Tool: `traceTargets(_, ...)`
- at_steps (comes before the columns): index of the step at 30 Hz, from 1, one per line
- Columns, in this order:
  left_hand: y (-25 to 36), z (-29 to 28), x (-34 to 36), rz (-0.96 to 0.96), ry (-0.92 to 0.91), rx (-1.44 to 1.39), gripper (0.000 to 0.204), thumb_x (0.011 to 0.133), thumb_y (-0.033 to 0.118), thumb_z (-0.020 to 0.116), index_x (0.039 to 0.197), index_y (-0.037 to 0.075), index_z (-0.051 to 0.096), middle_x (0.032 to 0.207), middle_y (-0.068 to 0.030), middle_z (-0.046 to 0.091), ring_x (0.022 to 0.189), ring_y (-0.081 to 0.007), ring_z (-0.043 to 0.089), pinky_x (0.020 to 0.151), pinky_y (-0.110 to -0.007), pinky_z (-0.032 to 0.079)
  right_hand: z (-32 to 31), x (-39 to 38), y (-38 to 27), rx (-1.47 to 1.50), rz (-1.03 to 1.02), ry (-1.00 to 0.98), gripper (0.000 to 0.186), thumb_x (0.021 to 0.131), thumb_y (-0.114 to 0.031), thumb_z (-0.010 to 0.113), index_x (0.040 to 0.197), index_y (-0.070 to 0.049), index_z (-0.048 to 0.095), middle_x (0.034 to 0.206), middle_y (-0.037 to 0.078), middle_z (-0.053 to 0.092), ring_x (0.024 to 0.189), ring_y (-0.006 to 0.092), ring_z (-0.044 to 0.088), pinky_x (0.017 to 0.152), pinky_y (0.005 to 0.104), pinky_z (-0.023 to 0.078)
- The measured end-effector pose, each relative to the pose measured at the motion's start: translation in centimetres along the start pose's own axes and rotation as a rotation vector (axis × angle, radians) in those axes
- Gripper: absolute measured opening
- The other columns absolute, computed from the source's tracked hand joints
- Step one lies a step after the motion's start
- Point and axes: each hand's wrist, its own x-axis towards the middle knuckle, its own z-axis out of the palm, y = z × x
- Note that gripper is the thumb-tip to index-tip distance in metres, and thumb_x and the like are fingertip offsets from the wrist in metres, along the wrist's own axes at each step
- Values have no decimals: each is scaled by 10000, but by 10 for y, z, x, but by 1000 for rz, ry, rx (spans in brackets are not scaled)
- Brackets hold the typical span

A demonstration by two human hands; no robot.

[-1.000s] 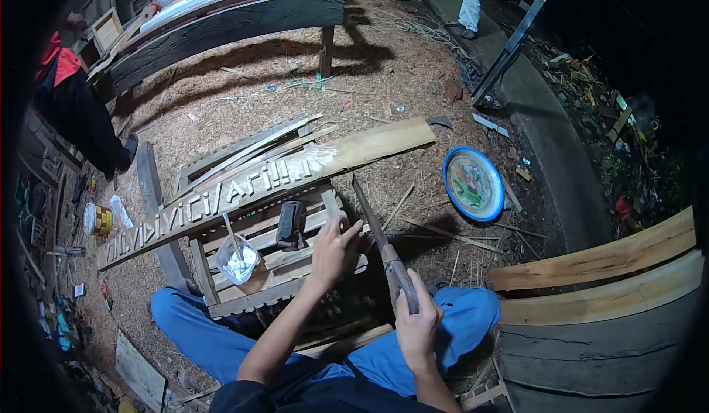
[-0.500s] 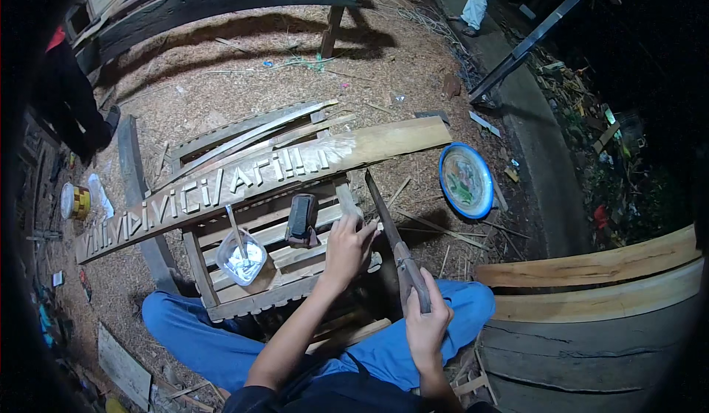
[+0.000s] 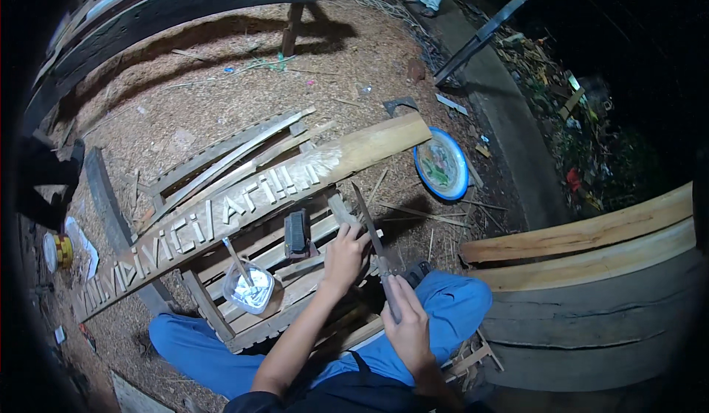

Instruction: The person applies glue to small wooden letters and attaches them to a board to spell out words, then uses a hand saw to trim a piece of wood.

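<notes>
My right hand (image 3: 406, 326) is wrapped round the handle of a long-bladed knife (image 3: 368, 221), its dark blade pointing away from me. Close to the blade's left side, my left hand (image 3: 346, 256) pinches a small pale piece of wood (image 3: 378, 233), mostly covered by the fingers. Ahead, a long plank (image 3: 384, 141) bearing raised wooden letters lies slantwise across a slatted wooden pallet (image 3: 203, 304). Left of my left hand, a clear plastic tub (image 3: 255, 295) of white paste holds a stick (image 3: 235, 259). A dark rectangular block (image 3: 297, 233) sits on the slats between tub and plank.
A blue-rimmed basin (image 3: 442, 163) stands beyond the plank's right end. Thick boards (image 3: 576, 228) lie to my right. A yellow container (image 3: 57, 252) is at far left, near a person's dark trouser legs (image 3: 44, 184). A heavy wooden bench (image 3: 199, 3) stands at the back.
The view has shifted, so the surroundings sit differently in the picture. My right hand and the knife have drawn slightly nearer my body; my left hand keeps its pinch.
</notes>
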Motion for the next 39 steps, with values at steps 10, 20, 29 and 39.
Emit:
traceTargets(10,2,-7,-1,36,-44,126,464,771,200,770,1224,127,701,1098,-22,621,1023,-249,602,629,-376,578,-12,16,5,38,10,-37,493,933,-2,648,1418,23,565,1358,274,617,1212,440,645,988,449,548)
traceTargets(20,-1,0,-6,26,-138,202,571,645,172,848,1180,107,659,1240,-59,615,1123,-323,582,769,-414,584,-35,33,3,127,90,-150,539,930,-21,663,1456,-28,544,1361,262,598,1139,469,653,925,478,568)
traceTargets(29,7,-1,0,37,-45,162,435,752,155,795,1169,92,691,1197,-73,637,1086,-314,597,750,-418,577,-8,15,0,158,81,28,454,976,-95,645,1423,-39,587,1333,284,615,1079,466,679,875,460,585)
traceTargets(39,0,5,-2,43,-10,167,364,781,192,766,1135,136,707,1142,-45,625,1105,-291,598,708,-428,589,18,2,20,192,-27,194,423,971,-53,664,1383,27,606,1309,280,651,1171,443,667,967,446,555)
